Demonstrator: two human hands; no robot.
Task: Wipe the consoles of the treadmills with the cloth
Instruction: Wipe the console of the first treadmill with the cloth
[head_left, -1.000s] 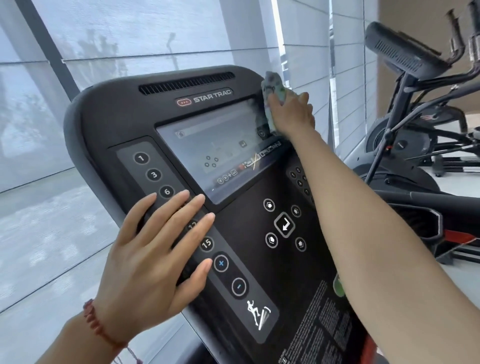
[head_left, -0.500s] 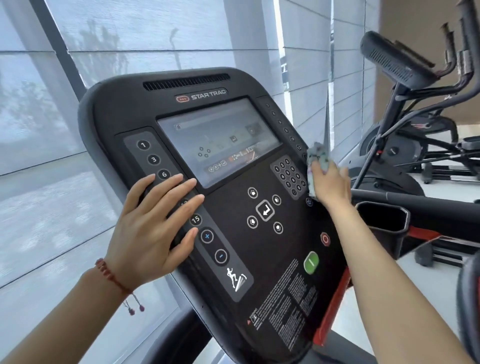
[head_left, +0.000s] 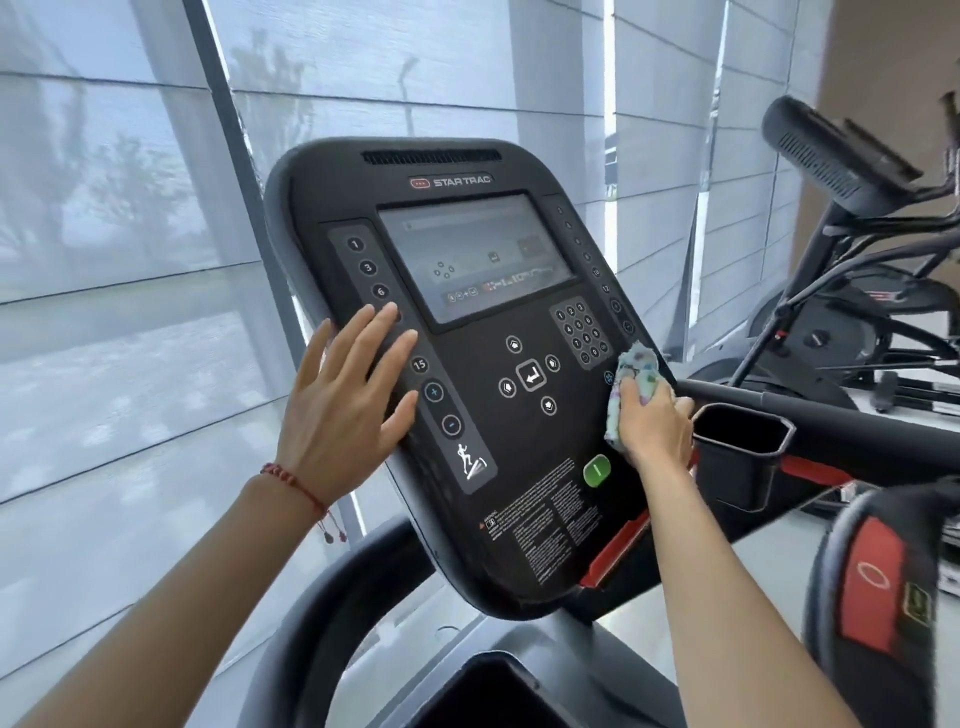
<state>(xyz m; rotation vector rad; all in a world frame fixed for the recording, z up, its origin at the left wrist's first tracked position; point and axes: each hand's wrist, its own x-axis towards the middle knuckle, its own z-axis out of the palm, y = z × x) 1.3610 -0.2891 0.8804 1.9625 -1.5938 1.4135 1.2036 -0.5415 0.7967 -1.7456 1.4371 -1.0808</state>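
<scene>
A black Star Trac treadmill console (head_left: 467, 171) with a screen (head_left: 475, 254) and button panels tilts toward me in the middle of the view. My left hand (head_left: 348, 410) lies flat and open on its left button strip, fingers spread. My right hand (head_left: 652, 428) presses a crumpled pale patterned cloth (head_left: 631, 379) against the console's lower right edge, beside the number keypad (head_left: 579, 330) and above the green button (head_left: 596, 470).
A black cup holder (head_left: 740, 447) and handrail (head_left: 857, 421) sit just right of my right hand. Another exercise machine (head_left: 841, 156) stands at the back right. Shaded windows (head_left: 130, 260) fill the left and rear. A dark handle with a red patch (head_left: 878, 592) is at the lower right.
My right hand has dragged the cloth down the console's right side, from beside the screen's top corner to below the keypad. My left hand stays on the left button strip.
</scene>
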